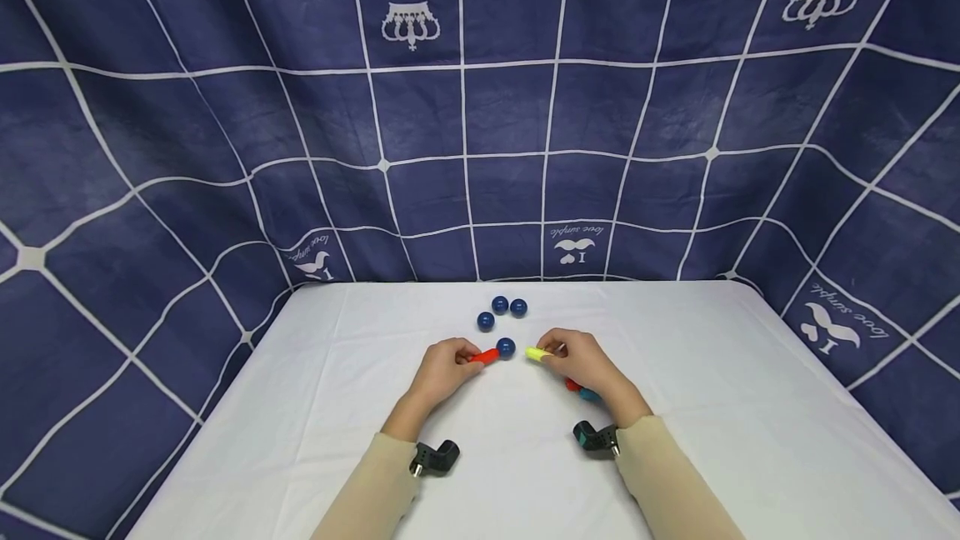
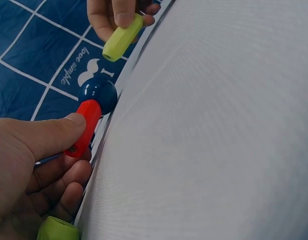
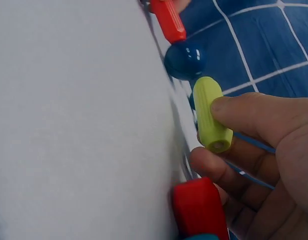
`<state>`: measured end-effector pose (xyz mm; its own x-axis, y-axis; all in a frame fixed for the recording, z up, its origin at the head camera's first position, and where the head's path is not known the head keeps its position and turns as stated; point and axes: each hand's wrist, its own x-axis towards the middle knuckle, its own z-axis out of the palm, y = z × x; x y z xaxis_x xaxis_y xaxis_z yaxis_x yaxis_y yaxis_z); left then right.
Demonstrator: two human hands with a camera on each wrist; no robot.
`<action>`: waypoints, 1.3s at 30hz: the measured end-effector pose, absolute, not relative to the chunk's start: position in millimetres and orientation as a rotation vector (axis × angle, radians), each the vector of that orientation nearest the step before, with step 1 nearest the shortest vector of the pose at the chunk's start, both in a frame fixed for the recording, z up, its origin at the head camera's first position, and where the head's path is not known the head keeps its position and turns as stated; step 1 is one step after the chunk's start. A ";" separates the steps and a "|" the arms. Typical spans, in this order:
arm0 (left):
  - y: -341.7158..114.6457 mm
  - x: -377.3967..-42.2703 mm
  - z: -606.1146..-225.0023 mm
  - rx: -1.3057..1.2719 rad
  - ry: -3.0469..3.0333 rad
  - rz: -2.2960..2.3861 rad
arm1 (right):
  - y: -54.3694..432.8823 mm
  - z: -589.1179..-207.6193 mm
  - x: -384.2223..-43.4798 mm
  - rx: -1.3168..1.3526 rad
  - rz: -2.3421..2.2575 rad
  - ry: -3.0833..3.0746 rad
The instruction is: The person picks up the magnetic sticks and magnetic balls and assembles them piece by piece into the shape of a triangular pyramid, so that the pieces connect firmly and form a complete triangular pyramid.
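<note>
White cloth (image 1: pixel 480 473), faintly creased, covers the tabletop, and navy fabric (image 1: pixel 510 115) ruled with white lines hangs behind it and along both sides. Crowns, moustaches and the words "love simple" are printed on the fabric, upside down in the head view.

Near the middle of the cloth, the left hand (image 1: pixel 442 373) pinches a red stick (image 1: pixel 486 356) between thumb and fingers, its far end touching a blue ball (image 1: pixel 506 347). Facing it, the right hand (image 1: pixel 588 363) pinches a yellow-green stick (image 1: pixel 536 353), its tip a short gap from that ball. Three more blue balls (image 1: pixel 500 304) sit farther back, toward the fabric. Beside the right hand lie a red piece (image 3: pixel 199 207) and a teal piece (image 1: pixel 589 395), both partly hidden; another yellow-green piece (image 2: pixel 58 229) shows below the left hand in its wrist view. Beige sleeves (image 1: pixel 367 490) reach in from the near edge, with a dark device (image 1: pixel 437 457) at each wrist.
</note>
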<state>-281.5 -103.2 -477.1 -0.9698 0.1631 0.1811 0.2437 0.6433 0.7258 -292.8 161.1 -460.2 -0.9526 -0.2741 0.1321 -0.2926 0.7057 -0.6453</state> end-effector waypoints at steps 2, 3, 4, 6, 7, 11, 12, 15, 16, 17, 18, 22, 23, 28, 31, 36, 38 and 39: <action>-103.4 -281.3 -477.1 -0.353 -2.756 -1.234 | 156.7 -461.1 -292.3 0.465 1.081 -2.875; -103.6 -281.1 -477.1 -0.363 -2.755 -1.228 | 154.7 -461.6 -292.0 0.460 1.070 -2.873; -103.6 -281.0 -477.0 -0.363 -2.756 -1.228 | 152.7 -462.1 -291.5 0.457 1.067 -2.867; -103.6 -281.1 -477.2 -0.367 -2.761 -1.222 | 148.9 -462.8 -290.2 0.452 1.056 -2.852; -103.5 -281.1 -477.3 -0.370 -2.763 -1.221 | 147.1 -463.3 -289.6 0.452 1.052 -2.844; -102.8 -281.5 -477.4 -0.365 -2.772 -1.232 | 141.5 -464.6 -287.4 0.450 1.023 -2.828; -102.8 -281.6 -477.4 -0.376 -2.770 -1.228 | 140.5 -464.9 -287.2 0.448 1.016 -2.828; -102.8 -281.2 -476.9 -0.383 -2.771 -1.223 | 138.3 -465.1 -286.7 0.439 1.007 -2.828; -102.8 -281.0 -476.7 -0.387 -2.773 -1.221 | 138.0 -465.5 -286.8 0.437 1.002 -2.827; -102.9 -280.8 -476.6 -0.392 -2.774 -1.219 | 137.8 -465.5 -286.7 0.433 1.001 -2.827; -103.0 -280.7 -476.4 -0.395 -2.777 -1.220 | 137.6 -465.6 -286.7 0.433 1.001 -2.823; -103.0 -279.3 -475.8 -0.406 -2.783 -1.227 | 136.8 -466.7 -287.0 0.452 1.012 -2.810; -103.0 -278.8 -475.8 -0.414 -2.782 -1.229 | 136.5 -466.6 -286.9 0.457 1.021 -2.811; -103.7 -276.7 -475.2 -0.431 -2.786 -1.253 | 135.3 -466.0 -286.6 0.489 1.053 -2.824; -104.3 -276.6 -474.3 -0.440 -2.798 -1.253 | 134.6 -464.7 -285.5 0.505 1.071 -2.833; -103.4 -275.7 -472.2 -0.476 -2.815 -1.227 | 134.2 -465.1 -284.7 0.522 1.086 -2.829; -103.0 -275.3 -472.0 -0.484 -2.819 -1.219 | 134.2 -466.7 -285.0 0.522 1.078 -2.823; -102.8 -275.3 -472.3 -0.489 -2.822 -1.210 | 134.3 -467.3 -285.0 0.518 1.072 -2.823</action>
